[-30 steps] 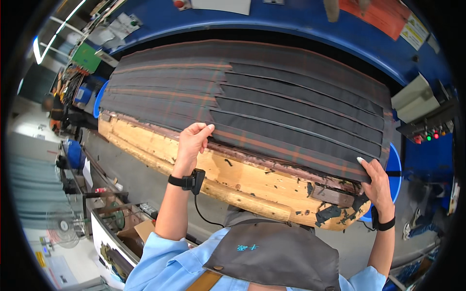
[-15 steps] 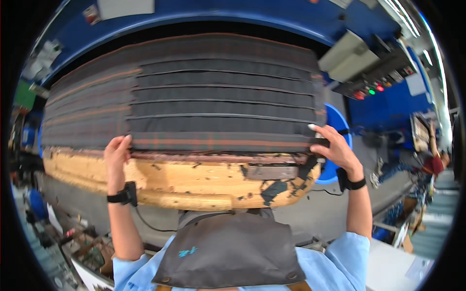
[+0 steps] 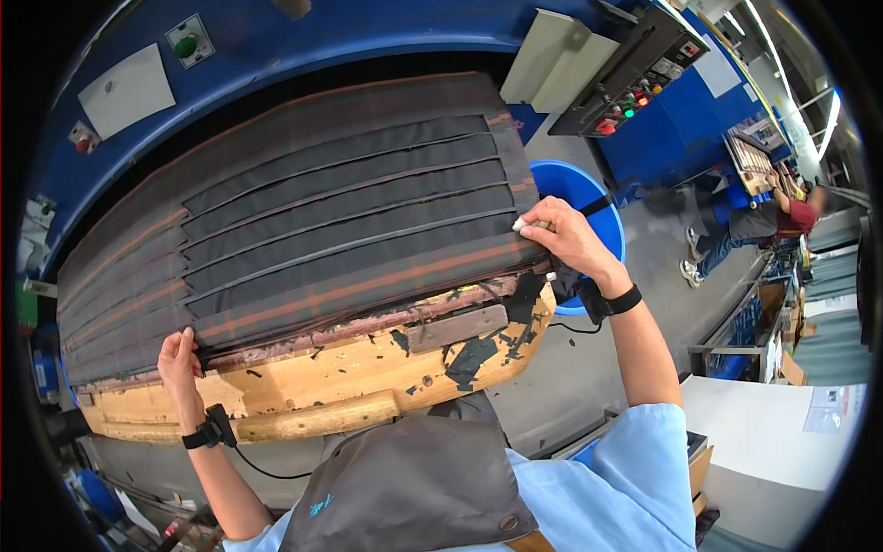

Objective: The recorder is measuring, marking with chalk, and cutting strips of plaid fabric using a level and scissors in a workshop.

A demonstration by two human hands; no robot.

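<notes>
1. The broad dark-grey plaid cloth with orange stripes (image 3: 303, 230) lies spread and layered on the yellow wooden table (image 3: 322, 373); flat black pleat-like bands (image 3: 368, 189) run along its right part.
2. At the cloth's near edge, left of its middle, the bare left hand (image 3: 182, 368) appears to pinch the border between thumb and fingertips.
3. At the cloth's right end, near the near corner, the bare right hand (image 3: 579, 244) reaches in with a white-tipped finger. Its thumb and forefinger sit nearly together; I cannot tell whether fabric is caught between them.
4. Half a second ago those two digits were spread apart across that corner; now they have drawn together, suggesting finer contact there, while the left hand stays on the near edge.
5. Just outside the cloth's near side, a brown flat block (image 3: 457, 329) and torn black scraps (image 3: 471, 361) rest on the table.
6. Beyond the cloth's right end stands a round blue plastic bin (image 3: 566, 177); farther off that way, a co-worker (image 3: 798, 216) in a dark red top.
</notes>
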